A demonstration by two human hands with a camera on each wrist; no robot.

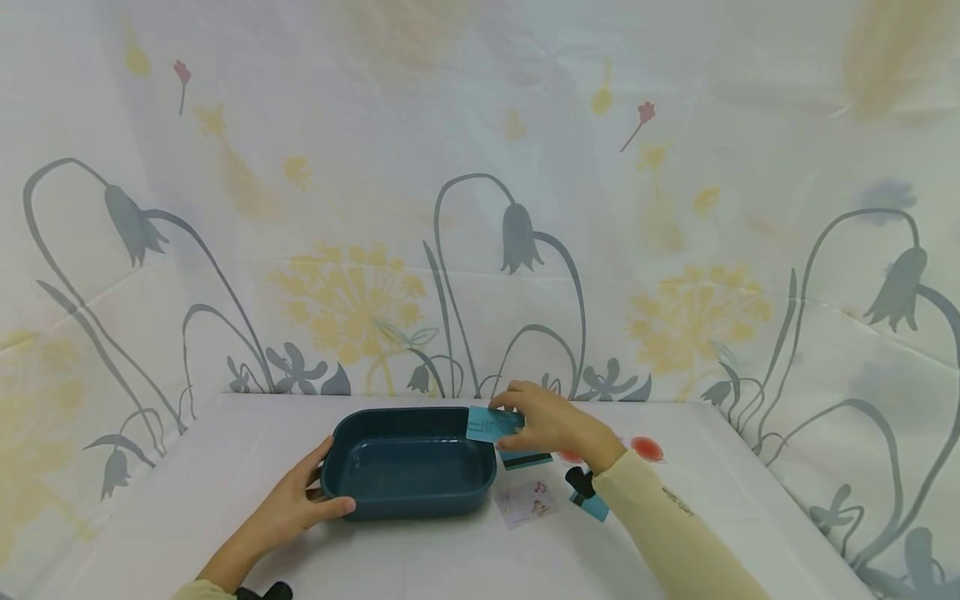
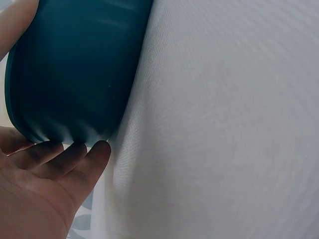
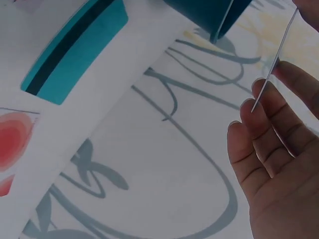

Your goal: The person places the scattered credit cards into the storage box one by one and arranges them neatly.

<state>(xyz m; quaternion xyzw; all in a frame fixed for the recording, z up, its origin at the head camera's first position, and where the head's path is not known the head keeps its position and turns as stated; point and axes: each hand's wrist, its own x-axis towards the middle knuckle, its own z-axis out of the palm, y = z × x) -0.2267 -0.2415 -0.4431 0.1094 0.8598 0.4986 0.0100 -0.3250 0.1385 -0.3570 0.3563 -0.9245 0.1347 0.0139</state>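
A dark teal rectangular dish (image 1: 412, 506) stands on the white-covered table. My left hand (image 1: 296, 500) grips its left end, thumb at the front corner and the other fingers against the end wall. In the left wrist view those fingertips (image 2: 101, 149) touch the dish wall (image 2: 79, 74). Over the dish's right rim, my right hand (image 1: 551, 423) pinches a light blue card (image 1: 483, 424) between thumb and fingers. From the right wrist the held card (image 3: 275, 67) appears nearly edge-on, as a thin line. Below that hand lies a blue card with a black stripe (image 1: 527, 462).
Right of the dish lie a pale card with a pink pattern (image 1: 525, 505), a card with red circles (image 1: 647, 449) and another blue card (image 1: 594, 507), partly covered by the right wrist's black strap. A flower-printed cloth (image 1: 480, 208) hangs behind the table.
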